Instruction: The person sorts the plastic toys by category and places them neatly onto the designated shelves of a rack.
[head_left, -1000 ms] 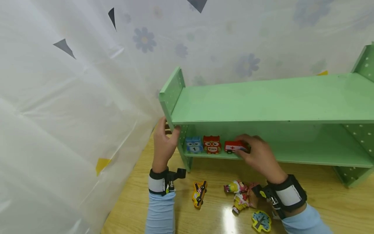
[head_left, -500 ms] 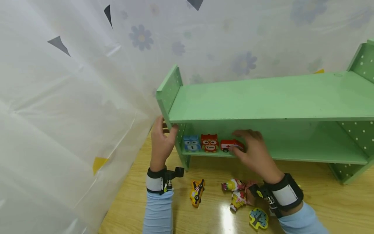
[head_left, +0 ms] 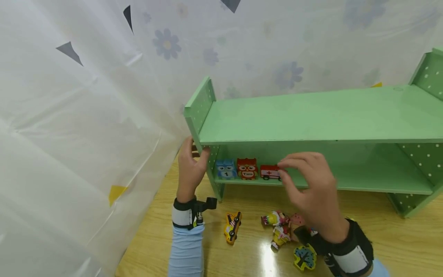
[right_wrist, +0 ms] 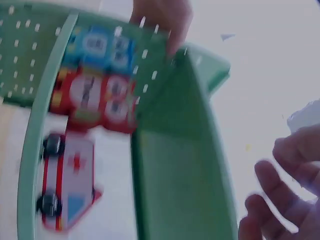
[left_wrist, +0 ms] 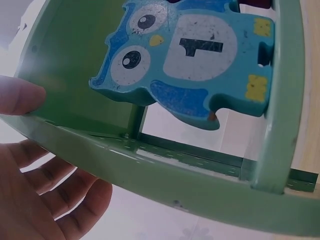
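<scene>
My left hand (head_left: 191, 169) holds the left side panel of a green two-tier shelf (head_left: 311, 119), thumb on the inner side and fingers outside. In the left wrist view, a blue owl block (left_wrist: 200, 55) numbered 1 stands close to that panel. Beside it on the lower tier is a red owl block (head_left: 247, 169) marked "Two". A red and white toy ambulance (head_left: 269, 172) stands to their right, its front partly hidden by my right hand (head_left: 313, 188) in the head view. That hand is in front of the shelf, fingers bent loosely, holding nothing; the right wrist view shows it apart from the ambulance.
On the wooden table (head_left: 249, 261) lie a yellow toy truck (head_left: 232, 227), two small doll figures (head_left: 281, 229) and a tree-shaped piece (head_left: 305, 257). Partly hidden pieces lie under the right wrist. A white plastic sheet (head_left: 86, 127) hangs at the left and behind.
My right hand has let go of the toy ambulance and drawn back toward the front right. The ambulance stays on the lower tier. My left hand keeps its hold on the panel.
</scene>
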Demonstrator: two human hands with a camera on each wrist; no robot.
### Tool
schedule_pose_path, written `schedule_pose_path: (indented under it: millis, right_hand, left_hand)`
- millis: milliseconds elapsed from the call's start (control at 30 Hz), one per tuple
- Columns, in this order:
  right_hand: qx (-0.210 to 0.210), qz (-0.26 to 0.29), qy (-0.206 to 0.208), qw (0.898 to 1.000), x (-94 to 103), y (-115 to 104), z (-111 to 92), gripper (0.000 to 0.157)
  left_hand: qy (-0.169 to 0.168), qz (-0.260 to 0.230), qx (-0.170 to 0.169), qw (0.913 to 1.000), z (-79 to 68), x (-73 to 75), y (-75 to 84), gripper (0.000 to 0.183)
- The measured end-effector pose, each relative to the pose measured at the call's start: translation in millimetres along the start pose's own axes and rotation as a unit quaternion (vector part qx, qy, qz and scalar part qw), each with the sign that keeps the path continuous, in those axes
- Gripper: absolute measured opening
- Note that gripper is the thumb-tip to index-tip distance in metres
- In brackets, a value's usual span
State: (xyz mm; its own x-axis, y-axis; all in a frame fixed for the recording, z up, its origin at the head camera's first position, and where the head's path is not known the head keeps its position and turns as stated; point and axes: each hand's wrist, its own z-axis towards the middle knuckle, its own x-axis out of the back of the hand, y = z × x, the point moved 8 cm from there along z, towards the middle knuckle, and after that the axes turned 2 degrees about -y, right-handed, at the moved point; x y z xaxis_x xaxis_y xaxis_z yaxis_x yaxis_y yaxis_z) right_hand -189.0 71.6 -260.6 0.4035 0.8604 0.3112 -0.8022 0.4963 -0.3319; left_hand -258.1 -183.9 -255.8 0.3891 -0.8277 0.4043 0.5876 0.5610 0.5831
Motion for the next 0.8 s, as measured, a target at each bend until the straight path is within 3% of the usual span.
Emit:
schedule_pose_path:
  millis: [100, 233, 400, 567, 800]
  right_hand:
    - [0.06, 0.038, -0.015, 0.997, -13.7, -25, -5, 0.013]
    - [0.094, 0.061, -0.115, 0.987, -45.7, -47, -18, 0.013]
    - [0.078, 0.061, -0.237, 0.966, -82.7, -60, -39, 0.017]
    - [0.059, 0.048, -0.284, 0.956, -108.1, -59, -57, 0.015]
    - [-0.011, 0.027, -0.356, 0.934, -138.9, -42, -83, 0.01]
  left_hand:
    - [-0.001, 0.0, 0.003, 1.0, -0.2, -0.2, -0.1, 0.036]
    - [-0.001, -0.002, 0.007, 1.0, -0.2, 0.2, 0.2, 0.036]
    - [0.002, 0.001, 0.009, 1.0, -0.5, 1.7, 0.2, 0.036]
    - [0.002, 0.003, 0.005, 1.0, -0.8, 2.0, -0.3, 0.036]
    - [0.004, 0.004, -0.003, 1.0, -0.8, 1.3, 0.4, 0.035]
